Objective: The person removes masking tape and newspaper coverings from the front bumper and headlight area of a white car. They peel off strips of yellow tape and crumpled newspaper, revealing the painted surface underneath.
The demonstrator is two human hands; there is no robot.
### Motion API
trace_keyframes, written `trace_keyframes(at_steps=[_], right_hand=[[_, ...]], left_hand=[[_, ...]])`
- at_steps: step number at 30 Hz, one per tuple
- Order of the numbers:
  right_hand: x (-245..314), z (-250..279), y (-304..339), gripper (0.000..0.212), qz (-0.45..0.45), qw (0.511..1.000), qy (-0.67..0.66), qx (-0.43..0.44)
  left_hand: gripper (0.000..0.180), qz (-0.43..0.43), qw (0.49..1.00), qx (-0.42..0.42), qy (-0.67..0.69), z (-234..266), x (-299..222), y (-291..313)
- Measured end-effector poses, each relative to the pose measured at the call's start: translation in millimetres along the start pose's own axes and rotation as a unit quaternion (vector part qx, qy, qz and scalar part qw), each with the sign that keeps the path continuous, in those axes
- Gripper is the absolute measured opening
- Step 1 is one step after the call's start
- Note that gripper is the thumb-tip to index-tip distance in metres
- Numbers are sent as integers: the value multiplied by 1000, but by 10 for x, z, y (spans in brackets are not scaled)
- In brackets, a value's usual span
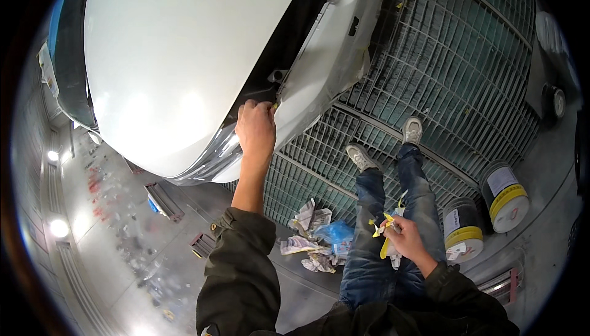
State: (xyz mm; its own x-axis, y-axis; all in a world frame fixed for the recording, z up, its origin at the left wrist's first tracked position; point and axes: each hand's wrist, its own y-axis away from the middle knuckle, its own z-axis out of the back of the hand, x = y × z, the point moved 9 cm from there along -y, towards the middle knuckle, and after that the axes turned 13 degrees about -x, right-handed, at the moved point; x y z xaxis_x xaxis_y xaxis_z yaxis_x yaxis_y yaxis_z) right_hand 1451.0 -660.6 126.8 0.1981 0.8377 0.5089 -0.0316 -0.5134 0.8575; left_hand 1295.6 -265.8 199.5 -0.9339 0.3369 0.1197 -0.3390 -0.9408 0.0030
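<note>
My left hand (255,128) reaches over the front of a white car, its fingers closed at the dark gap between the hood (178,59) and the white bumper (335,50). A small yellow bit of masking tape (275,106) shows at its fingertips. Just below that hand is the clear headlight (215,154). In front of my jeans, my right hand (407,241) is closed around crumpled strips of yellow masking tape (386,247), with some pale scraps hanging from them. The left fingertips are partly hidden by the back of the hand.
I stand on a metal floor grating (442,71). Crumpled masking paper (305,247) and blue plastic film (335,233) lie in a heap by my legs. Two dark buckets with yellow bands, a nearer bucket (461,228) and a farther bucket (505,194), stand at the right.
</note>
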Motion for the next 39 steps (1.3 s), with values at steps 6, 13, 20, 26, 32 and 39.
trace_keyframes(at_steps=[6,13,20,26,32,39], right_hand=[[-9,89,-30,15,-2,1000,-6,-10],[-164,195,-93,16,-7,997,-63,-34],[-157,241,-102,17,-27,997,-61,-31],[-126,195,-127,14,-40,994,-104,-18],[-197,207,-141,16,-47,992,-115,-19],[-254,241,-150,15,-48,986,-152,-39]], left_hand=[[13,-3,1000,13,-28,-104,-29,-15],[11,3,998,62,-21,-238,68,-12],[10,-17,998,60,-30,-173,-27,-22],[10,-31,989,83,-122,-294,-78,-15],[9,-50,982,100,-153,-367,-132,-10],[12,-90,991,69,-72,-345,24,55]])
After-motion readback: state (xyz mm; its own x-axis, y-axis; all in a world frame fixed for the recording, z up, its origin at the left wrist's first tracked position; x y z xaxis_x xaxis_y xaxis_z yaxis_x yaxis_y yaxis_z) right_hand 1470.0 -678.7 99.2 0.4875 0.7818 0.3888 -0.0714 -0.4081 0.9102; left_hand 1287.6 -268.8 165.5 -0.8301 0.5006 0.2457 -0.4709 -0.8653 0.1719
